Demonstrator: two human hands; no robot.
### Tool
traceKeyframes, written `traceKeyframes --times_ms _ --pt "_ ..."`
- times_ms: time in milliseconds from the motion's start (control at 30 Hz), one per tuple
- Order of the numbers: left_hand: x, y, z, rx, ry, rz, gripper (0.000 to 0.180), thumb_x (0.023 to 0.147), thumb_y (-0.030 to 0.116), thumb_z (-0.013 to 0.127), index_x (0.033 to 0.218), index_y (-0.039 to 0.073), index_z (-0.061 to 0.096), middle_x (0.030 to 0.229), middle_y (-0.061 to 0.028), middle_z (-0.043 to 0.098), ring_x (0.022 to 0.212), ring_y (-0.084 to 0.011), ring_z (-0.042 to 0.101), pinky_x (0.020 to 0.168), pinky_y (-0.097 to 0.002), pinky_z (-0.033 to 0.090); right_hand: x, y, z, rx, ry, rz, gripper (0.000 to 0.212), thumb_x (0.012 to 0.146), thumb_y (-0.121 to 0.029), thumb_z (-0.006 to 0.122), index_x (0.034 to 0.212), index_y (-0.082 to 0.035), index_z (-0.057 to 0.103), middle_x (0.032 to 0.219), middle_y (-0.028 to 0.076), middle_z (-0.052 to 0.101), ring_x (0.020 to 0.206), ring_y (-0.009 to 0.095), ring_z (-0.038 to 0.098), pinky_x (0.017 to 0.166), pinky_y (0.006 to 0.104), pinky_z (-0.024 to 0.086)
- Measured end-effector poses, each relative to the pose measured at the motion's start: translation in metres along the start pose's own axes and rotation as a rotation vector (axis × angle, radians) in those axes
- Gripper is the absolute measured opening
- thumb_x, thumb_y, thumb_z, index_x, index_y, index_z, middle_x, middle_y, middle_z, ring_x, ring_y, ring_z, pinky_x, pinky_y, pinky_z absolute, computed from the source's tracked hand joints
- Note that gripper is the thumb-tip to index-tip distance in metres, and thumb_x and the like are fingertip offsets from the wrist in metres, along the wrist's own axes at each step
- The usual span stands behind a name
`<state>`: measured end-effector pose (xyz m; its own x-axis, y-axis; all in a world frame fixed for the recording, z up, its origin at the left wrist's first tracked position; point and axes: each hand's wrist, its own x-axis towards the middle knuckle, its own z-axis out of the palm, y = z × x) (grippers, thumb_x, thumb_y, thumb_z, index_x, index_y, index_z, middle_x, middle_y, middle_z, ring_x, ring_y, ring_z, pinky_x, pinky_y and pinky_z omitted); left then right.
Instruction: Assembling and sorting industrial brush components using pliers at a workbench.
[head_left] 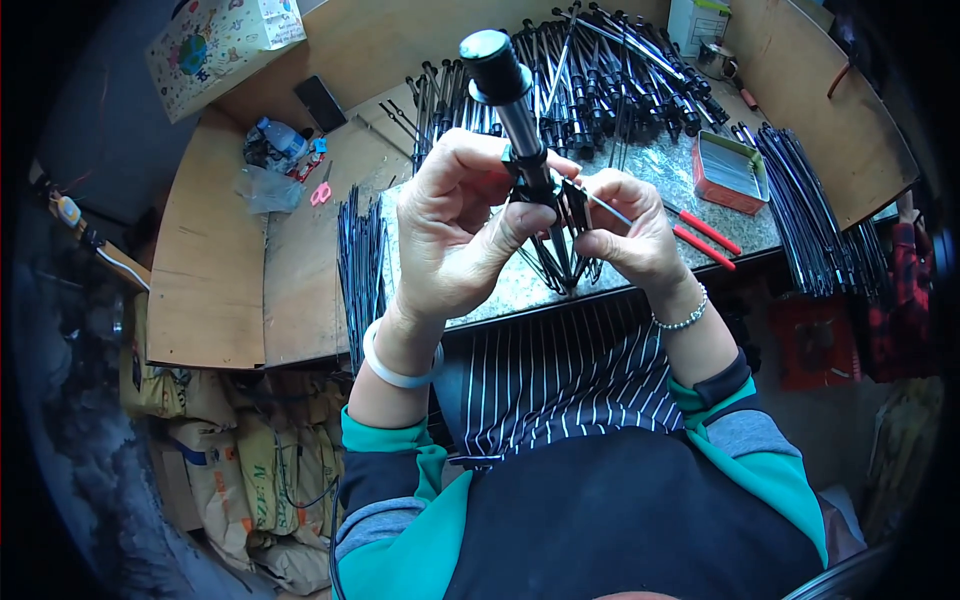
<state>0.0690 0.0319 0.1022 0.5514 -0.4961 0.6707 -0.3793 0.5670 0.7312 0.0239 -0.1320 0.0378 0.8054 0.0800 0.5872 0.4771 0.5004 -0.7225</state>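
Observation:
In front of me, a black umbrella frame (520, 128) is held tilted, its thick black handle end pointing up and away and its folded ribs (560, 262) hanging toward the table's front edge. My left hand (450, 225) is closed around the shaft just below the handle, thumb pressed on the black collar. At the rib joints, my right hand (640, 232) is closed, thumb and fingers beside the collar. A thin pale wire (610, 211) shows between its fingers; its far end is hidden among the ribs. Red-handled pliers (708, 240) lie on the tabletop behind my right wrist.
Many black umbrella shafts (590, 95) are heaped at the back. Bundled ribs lie at the left (360, 260) and right (800, 210). A red tin (730, 180) holds thin wires. Pink scissors (321, 192), a plastic bottle (283, 138) and a phone (320, 103) lie at left; wooden boards (830, 110) border the table.

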Motion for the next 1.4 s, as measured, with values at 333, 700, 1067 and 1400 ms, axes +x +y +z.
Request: traceKeyframes --times_ms 333,700,1067,1400 --pt "-0.001 -0.006 0.004 0.057 0.009 0.09 0.031 0.077 -0.008 0.064 0.098 0.004 0.045 0.099 -0.0181 0.062 0.087 -0.0245 0.064 0.074 -0.0307 0.055 -0.011 0.008 0.011 -0.751 0.03 -0.483 0.045 0.074 0.01 0.061 0.117 -0.002 0.058 0.114 0.018 0.057 0.097 0.025 0.059 0.083 0.0321 0.05" --pt "-0.003 -0.01 0.005 0.128 0.055 0.159 0.034 0.075 -0.011 0.065 0.099 0.004 0.047 0.094 -0.0165 0.064 0.082 -0.0237 0.066 0.072 -0.0289 0.055 -0.01 0.009 0.014 -0.912 0.017 -0.532 0.048 0.075 0.012 0.058 0.121 0.0 0.055 0.116 0.02 0.057 0.101 0.03 0.059 0.083 0.0342 0.052" --pt "-0.003 -0.014 0.025 0.637 0.283 0.218 0.034 0.076 -0.007 0.066 0.105 -0.001 0.049 0.103 -0.022 0.063 0.087 -0.0255 0.066 0.08 -0.0308 0.054 -0.006 0.026 0.037 -1.208 0.288 -0.577 0.048 0.078 0.011 0.055 0.125 0.005 0.049 0.111 0.02 0.06 0.093 0.029 0.064 0.079 0.0331 0.054" --pt "-0.013 0.023 0.009 0.667 0.324 0.784 0.056 0.084 0.009 0.051 0.136 0.005 0.03 0.129 -0.0223 0.045 0.121 -0.0277 0.045 0.1 -0.0369 0.042 -0.004 0.014 0.002 -0.064 0.064 -0.096 0.037 0.085 -0.002 0.059 0.121 -0.002 0.05 0.104 0.016 0.061 0.086 0.021 0.063 0.077 0.0291 0.054"
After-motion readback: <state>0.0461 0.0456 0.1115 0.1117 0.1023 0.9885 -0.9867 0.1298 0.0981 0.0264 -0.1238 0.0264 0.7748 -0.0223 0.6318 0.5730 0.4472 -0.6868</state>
